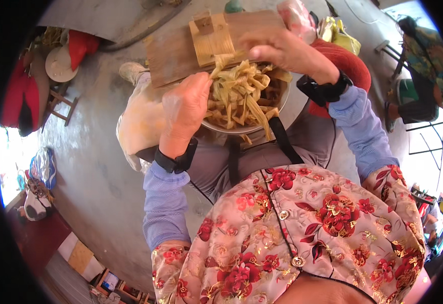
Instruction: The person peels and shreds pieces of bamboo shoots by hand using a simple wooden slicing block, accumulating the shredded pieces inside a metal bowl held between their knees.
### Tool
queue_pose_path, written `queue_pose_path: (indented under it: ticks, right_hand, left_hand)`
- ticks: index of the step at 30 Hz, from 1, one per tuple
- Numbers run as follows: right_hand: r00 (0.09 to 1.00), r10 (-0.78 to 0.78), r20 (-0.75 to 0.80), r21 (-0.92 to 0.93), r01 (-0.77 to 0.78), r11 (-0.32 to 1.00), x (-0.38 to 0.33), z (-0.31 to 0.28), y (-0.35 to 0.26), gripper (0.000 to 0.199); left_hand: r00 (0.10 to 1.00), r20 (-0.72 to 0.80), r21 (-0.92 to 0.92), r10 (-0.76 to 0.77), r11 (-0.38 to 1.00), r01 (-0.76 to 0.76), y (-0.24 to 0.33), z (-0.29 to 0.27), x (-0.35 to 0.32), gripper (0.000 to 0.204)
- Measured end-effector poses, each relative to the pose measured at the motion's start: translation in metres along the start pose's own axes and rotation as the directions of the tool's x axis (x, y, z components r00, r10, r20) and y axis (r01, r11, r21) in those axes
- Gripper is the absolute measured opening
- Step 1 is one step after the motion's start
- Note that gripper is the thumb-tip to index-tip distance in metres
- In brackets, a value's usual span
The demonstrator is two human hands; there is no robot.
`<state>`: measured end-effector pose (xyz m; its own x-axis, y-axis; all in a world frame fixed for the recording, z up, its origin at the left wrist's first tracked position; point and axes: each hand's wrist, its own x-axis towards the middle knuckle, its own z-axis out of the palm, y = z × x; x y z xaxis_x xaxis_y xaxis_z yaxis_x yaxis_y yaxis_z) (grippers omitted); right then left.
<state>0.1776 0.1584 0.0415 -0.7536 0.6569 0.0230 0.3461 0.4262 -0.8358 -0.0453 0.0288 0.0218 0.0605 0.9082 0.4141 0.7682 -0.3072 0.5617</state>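
A round metal bowl [285, 100] rests at my lap, heaped with pale yellow, dried plant strips [239, 88] that look like husk or leaf. At the bowl's left rim, my left hand [187, 101] is closed, with one strip [221, 62] pinched at its fingertips. My right hand [287, 53] hovers over the far right rim, thumb apart and fingers stretched leftward, slightly blurred; nothing shows in it. Just beyond the bowl a wooden board [168, 55] lies with a smaller, lighter wooden block [212, 40] on top.
A pale cloth [143, 121] covers my left knee; a red cloth [350, 61] lies by the right one. Small stools [59, 106] stand at the left. Another person [426, 66] sits at the far right. A yellow bag [340, 35] is beyond my right hand.
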Motion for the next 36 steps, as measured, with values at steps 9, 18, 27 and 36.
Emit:
queue_pose_path:
  ticks: [9,18,27,36]
  right_hand:
    - [0.953,0.173,0.249,0.143,-0.212,0.967,-0.005,0.008,-0.005,0.033]
    - [0.939,0.343,0.012,0.216,-0.337,0.916,0.024,0.02,0.022,0.03]
    - [0.976,0.144,-0.165,-0.219,-0.179,0.959,0.049,0.032,0.07,0.031]
    - [0.98,0.171,-0.099,-0.273,-0.192,0.943,0.011,0.035,0.039,0.027]
  left_hand:
    - [0.987,0.144,-0.135,-0.077,0.986,0.097,-0.004,0.003,0.003,0.007]
    - [0.869,0.356,-0.524,-0.344,0.697,0.49,-0.073,0.027,0.027,0.02]
    - [0.833,0.339,-0.434,-0.438,0.713,0.551,-0.098,0.056,0.049,0.015]
    - [0.82,0.164,-0.276,-0.549,0.772,0.572,-0.103,0.035,0.01,0.014]
